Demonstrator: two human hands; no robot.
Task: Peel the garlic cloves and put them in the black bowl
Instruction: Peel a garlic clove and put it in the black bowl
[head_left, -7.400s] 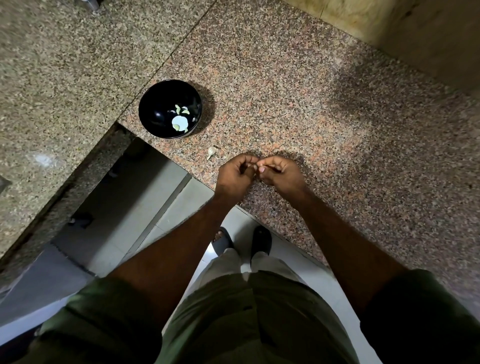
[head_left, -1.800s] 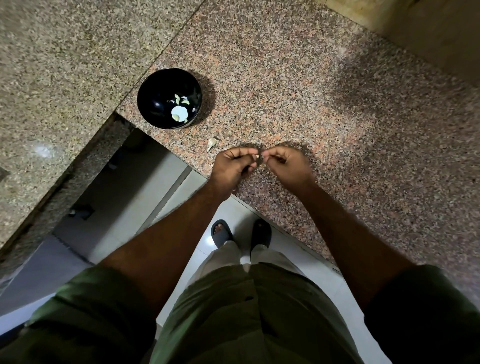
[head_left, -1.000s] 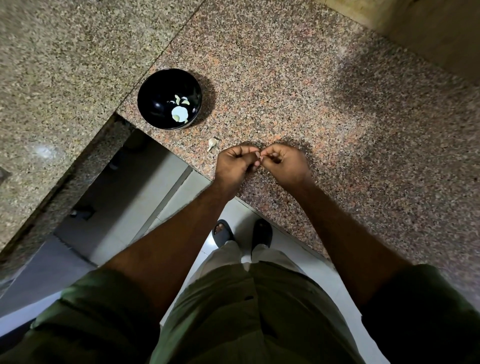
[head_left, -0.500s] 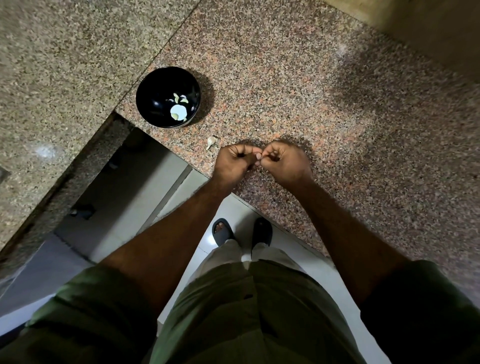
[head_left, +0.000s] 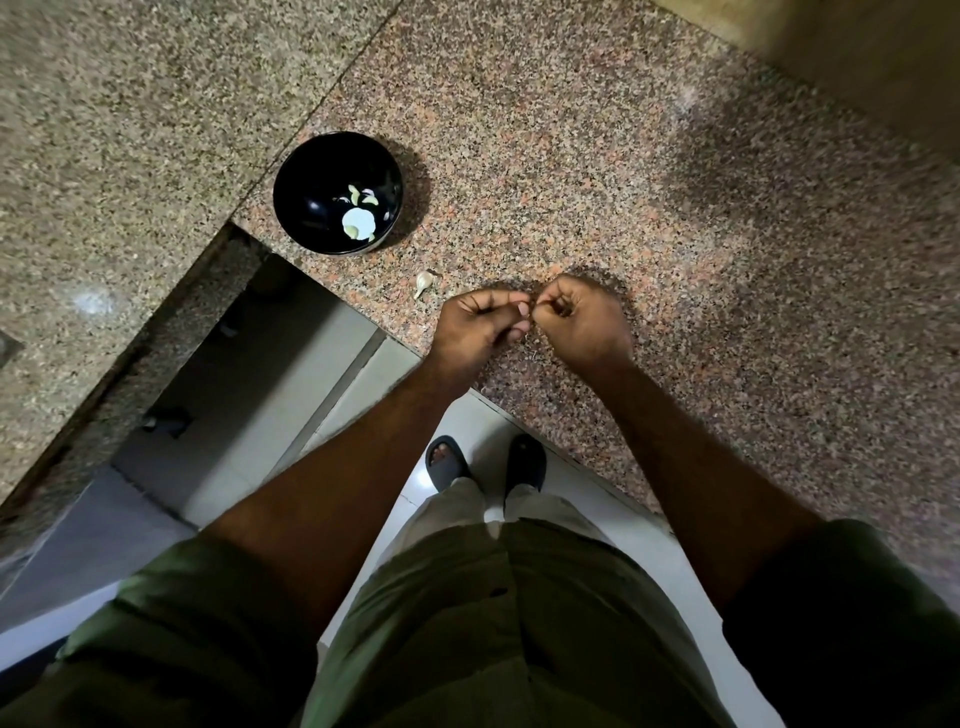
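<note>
The black bowl stands near the counter's front corner with a few pale peeled cloves inside. One unpeeled garlic clove lies on the granite just below the bowl. My left hand and my right hand meet fingertip to fingertip above the counter edge, both curled and pinching a small garlic clove between them. The clove itself is almost wholly hidden by my fingers.
The speckled granite counter spreads to the right and back, with a seam to a second slab on the left. The counter edge runs under my wrists; below it are a tiled floor and my feet in dark sandals.
My hands have stayed together at the counter edge, working the clove with small finger movements. The bowl and loose clove have not moved.
</note>
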